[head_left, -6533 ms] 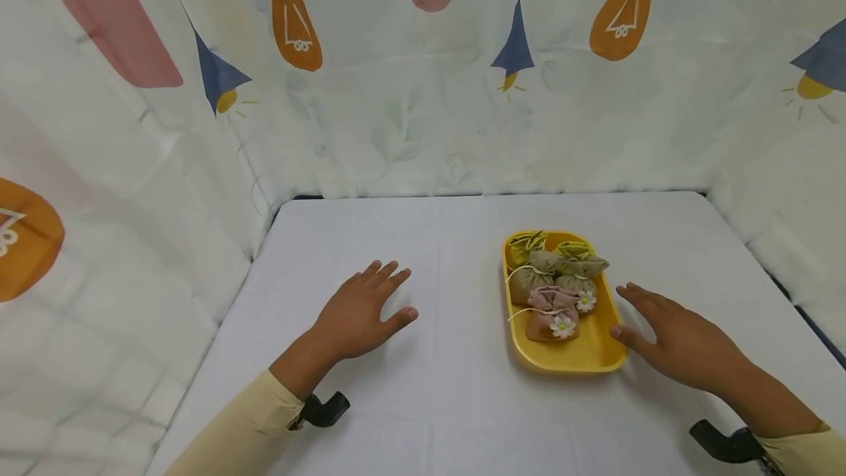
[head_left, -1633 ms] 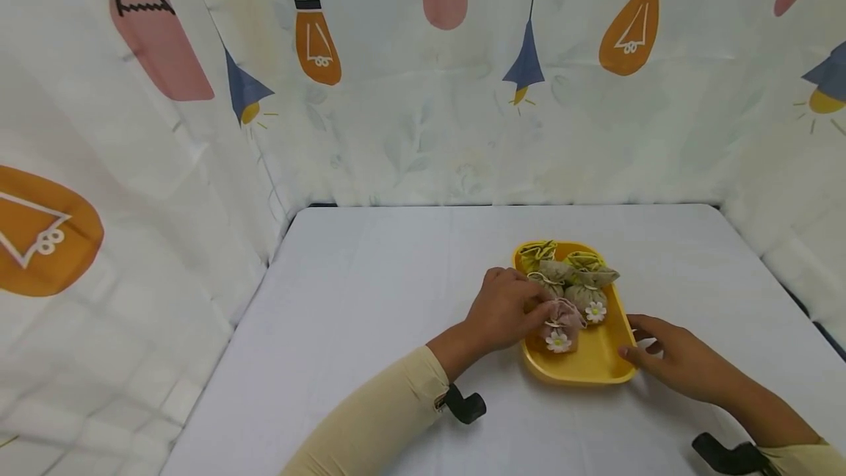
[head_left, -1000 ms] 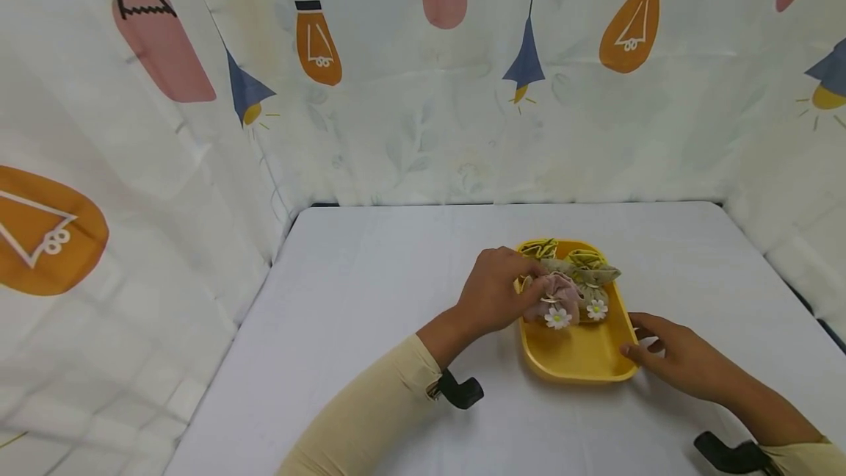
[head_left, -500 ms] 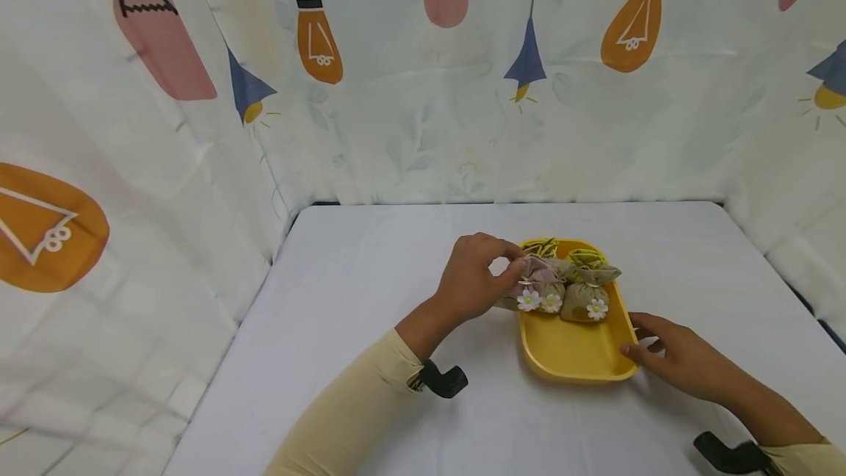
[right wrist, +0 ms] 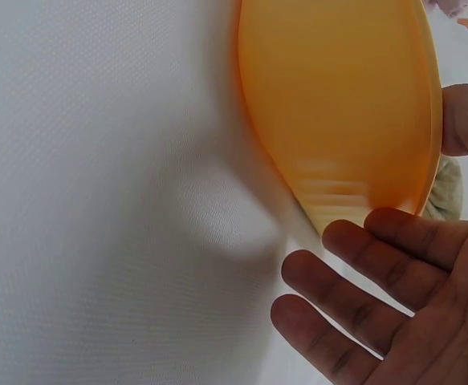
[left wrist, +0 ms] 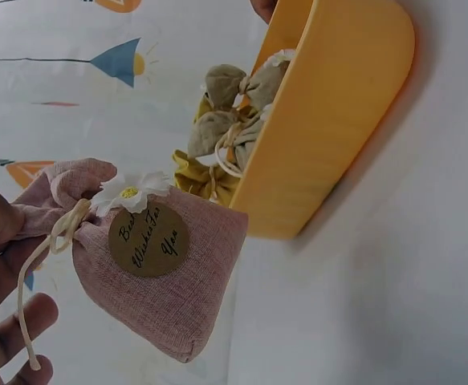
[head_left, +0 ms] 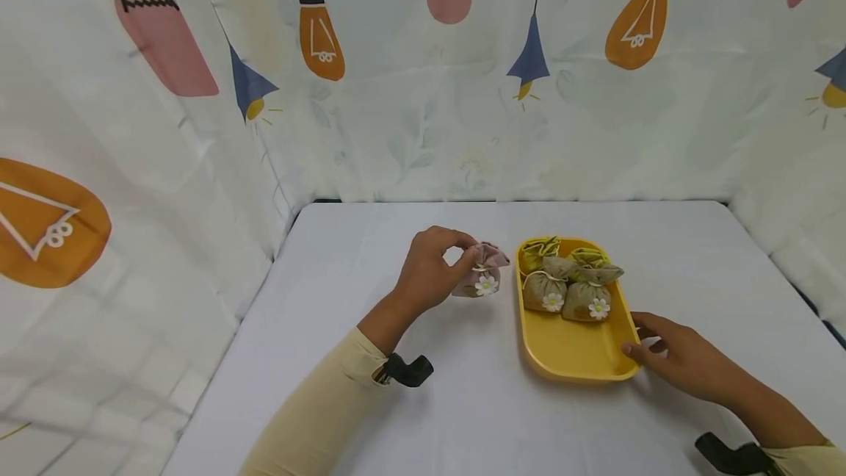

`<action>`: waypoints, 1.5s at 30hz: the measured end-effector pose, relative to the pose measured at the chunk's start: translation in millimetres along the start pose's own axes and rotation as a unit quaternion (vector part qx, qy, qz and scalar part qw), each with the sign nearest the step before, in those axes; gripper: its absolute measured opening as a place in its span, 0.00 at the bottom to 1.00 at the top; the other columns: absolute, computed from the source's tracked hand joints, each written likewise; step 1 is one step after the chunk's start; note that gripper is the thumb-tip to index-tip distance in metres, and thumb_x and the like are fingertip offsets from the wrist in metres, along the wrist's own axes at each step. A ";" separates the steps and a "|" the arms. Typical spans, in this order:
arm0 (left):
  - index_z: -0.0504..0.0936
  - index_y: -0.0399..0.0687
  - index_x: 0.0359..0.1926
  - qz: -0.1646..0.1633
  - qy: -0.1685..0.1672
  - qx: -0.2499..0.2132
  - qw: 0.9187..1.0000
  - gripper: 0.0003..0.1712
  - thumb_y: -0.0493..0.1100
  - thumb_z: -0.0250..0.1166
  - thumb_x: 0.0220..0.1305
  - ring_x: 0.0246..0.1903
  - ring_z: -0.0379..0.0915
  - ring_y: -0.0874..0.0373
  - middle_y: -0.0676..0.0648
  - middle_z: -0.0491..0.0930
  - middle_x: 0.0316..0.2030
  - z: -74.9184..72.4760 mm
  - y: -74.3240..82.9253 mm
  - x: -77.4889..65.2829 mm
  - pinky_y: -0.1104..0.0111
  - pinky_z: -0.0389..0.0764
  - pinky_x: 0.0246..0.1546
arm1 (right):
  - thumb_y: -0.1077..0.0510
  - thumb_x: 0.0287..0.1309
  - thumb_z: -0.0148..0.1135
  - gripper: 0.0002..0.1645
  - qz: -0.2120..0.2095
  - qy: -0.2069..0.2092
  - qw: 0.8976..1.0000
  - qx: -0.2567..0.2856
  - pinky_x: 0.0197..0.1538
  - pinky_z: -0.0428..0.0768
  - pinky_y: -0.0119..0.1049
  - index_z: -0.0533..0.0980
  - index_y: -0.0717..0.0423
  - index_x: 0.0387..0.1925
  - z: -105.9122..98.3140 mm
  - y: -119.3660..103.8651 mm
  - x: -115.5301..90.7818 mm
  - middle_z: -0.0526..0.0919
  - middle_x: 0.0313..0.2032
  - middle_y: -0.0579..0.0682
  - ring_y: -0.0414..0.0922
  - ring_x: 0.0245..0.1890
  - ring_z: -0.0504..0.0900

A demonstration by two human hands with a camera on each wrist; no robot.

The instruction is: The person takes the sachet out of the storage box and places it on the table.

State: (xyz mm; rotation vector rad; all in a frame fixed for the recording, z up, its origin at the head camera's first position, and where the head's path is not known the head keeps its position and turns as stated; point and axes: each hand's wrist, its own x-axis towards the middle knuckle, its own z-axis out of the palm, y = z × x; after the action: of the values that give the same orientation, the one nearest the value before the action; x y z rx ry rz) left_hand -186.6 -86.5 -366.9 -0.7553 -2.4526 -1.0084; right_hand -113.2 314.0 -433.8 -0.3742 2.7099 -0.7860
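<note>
A pink cloth drawstring pouch (head_left: 487,274) hangs off the table, its gathered neck pinched between thumb and fingers of my left hand (head_left: 425,268). In the left wrist view the pouch (left wrist: 197,297) shows a white daisy, a cord and a round brown label reading "Best Wishes For You". To its right stands a yellow plastic tray (head_left: 575,352). My right hand (head_left: 687,358) holds the tray's right side, thumb at the rim and fingers (right wrist: 394,257) against the outer wall. Two beige pouches (head_left: 545,291) with daisies sit inside, in front of two yellow-green pouches (head_left: 540,252).
A white cloth covers the table (head_left: 377,241), its far edge meeting a printed curtain (head_left: 423,131) with lamp and bulb drawings. The curtain also runs along the left and right sides. The tray's near half shows bare yellow floor.
My left hand has lifted the pink pouch out of the tray's front part and carried it left past the rim. The right hand came to the tray's side earlier and has stayed there.
</note>
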 end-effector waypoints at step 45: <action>0.86 0.49 0.50 -0.185 0.053 -0.019 0.981 0.15 0.53 0.65 0.73 0.48 0.77 0.52 0.48 0.84 0.46 -93.8 -93.1 -59.5 0.52 0.77 0.47 | 0.39 0.69 0.63 0.46 0.013 -0.002 1.000 -0.004 0.41 0.84 0.48 0.65 0.72 0.69 -1.7 -3.3 0.3 0.81 0.55 0.63 0.50 0.44 0.83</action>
State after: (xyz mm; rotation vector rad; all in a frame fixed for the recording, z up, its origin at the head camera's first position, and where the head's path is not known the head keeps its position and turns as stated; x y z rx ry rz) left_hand -183.4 -230.4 -384.3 -0.2464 -2.5386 -1.1935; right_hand -113.5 312.1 -430.7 -0.3406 2.7086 -0.7678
